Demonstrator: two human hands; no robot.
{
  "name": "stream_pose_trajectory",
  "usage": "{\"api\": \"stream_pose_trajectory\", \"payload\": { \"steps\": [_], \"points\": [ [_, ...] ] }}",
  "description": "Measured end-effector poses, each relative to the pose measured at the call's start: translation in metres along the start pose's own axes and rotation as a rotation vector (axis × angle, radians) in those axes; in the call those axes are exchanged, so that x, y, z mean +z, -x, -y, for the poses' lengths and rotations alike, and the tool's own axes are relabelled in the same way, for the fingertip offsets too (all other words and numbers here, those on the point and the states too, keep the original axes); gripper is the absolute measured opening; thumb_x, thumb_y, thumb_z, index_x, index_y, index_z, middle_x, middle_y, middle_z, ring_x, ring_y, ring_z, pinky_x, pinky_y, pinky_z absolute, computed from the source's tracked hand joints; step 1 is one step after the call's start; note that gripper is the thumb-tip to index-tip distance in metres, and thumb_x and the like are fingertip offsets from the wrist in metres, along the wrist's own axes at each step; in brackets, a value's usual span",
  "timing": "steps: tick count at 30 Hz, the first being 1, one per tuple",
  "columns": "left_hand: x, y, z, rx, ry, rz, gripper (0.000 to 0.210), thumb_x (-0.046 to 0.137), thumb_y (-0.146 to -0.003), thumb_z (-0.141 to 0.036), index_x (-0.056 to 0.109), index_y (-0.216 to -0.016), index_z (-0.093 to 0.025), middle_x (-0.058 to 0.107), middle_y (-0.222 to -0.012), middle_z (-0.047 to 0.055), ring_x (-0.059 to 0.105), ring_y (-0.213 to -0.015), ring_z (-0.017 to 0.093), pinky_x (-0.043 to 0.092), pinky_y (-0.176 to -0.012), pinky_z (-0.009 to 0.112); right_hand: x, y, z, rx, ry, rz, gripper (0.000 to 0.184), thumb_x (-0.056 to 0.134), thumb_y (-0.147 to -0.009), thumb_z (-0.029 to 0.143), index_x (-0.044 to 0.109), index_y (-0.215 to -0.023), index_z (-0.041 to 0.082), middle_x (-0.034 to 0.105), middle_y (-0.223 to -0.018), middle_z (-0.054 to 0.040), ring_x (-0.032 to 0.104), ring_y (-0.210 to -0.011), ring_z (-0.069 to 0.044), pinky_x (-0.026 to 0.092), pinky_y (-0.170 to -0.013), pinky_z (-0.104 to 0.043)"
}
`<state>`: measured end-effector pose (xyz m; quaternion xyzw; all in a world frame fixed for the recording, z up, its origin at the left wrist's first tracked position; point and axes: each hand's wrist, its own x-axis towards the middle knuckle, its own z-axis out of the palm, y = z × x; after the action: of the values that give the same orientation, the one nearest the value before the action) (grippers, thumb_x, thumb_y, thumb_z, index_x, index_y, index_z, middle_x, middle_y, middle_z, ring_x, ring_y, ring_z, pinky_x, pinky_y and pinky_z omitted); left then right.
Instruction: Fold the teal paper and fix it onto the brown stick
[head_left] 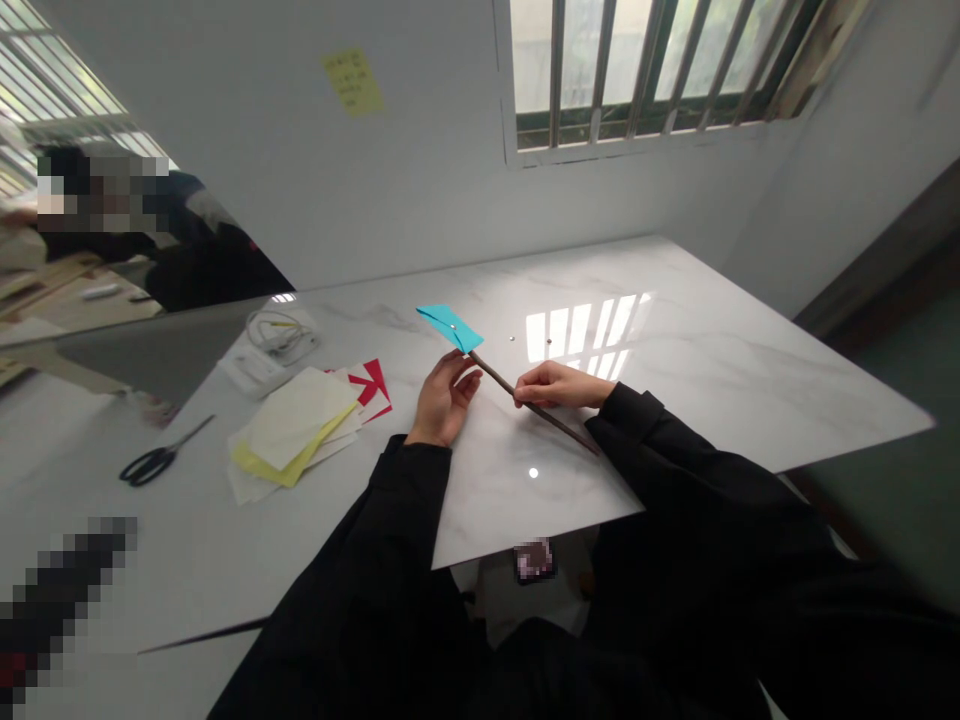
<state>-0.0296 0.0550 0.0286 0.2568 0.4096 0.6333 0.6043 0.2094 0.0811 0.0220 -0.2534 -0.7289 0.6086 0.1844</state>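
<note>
Our right hand (559,385) grips the brown stick (536,408); our left hand (444,400) pinches it just below the folded blue paper (450,326) above the marble table (712,350).

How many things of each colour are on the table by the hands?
Blue folded paper: 1
Brown stick: 1
Red paper pieces: 1 group
Yellow and cream sheets: 1 pile
Black scissors: 1
White cable: 1
Total: 6
</note>
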Motion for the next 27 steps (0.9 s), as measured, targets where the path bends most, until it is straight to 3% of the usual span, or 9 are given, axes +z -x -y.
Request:
{"api": "stream_pose_trajectory", "payload": {
  "steps": [4, 17, 27],
  "points": [
    [-0.003, -0.004, -0.004, 0.007, 0.088, -0.067, 0.014, 0.086, -0.086, -0.023, 0.073, -0.091, -0.02, 0.077, -0.092, 0.002, 0.073, -0.079, 0.011, 0.06, -0.074, 0.019, -0.001, 0.002, 0.002, 0.011, 0.003, 0.08, 0.042, 0.072, -0.099, 0.056, 0.074, -0.094, 0.014, 0.043, -0.062, 0.0074, 0.033, -0.059, -0.01, 0.025, -0.058, -0.027],
    [-0.009, -0.006, -0.002, 0.023, 0.114, -0.059, 0.015, 0.087, -0.085, -0.017, 0.073, -0.09, -0.02, 0.077, -0.089, -0.001, 0.074, -0.083, 0.011, 0.058, -0.072, 0.018, -0.005, 0.005, 0.0, -0.006, 0.042, 0.183, 0.038, 0.069, -0.101, 0.051, 0.074, -0.093, 0.015, 0.047, -0.061, 0.0066, 0.035, -0.057, -0.009, 0.025, -0.058, -0.027],
    [-0.014, -0.009, -0.002, 0.03, 0.108, -0.074, 0.018, 0.09, -0.084, -0.023, 0.074, -0.09, -0.022, 0.078, -0.092, 0.0, 0.075, -0.084, 0.012, 0.061, -0.074, 0.02, -0.007, 0.006, 0.001, -0.007, 0.084, 0.218, 0.035, 0.068, -0.101, 0.048, 0.074, -0.092, 0.015, 0.049, -0.063, 0.0057, 0.039, -0.059, -0.01, 0.026, -0.059, -0.027]
  ]
}}
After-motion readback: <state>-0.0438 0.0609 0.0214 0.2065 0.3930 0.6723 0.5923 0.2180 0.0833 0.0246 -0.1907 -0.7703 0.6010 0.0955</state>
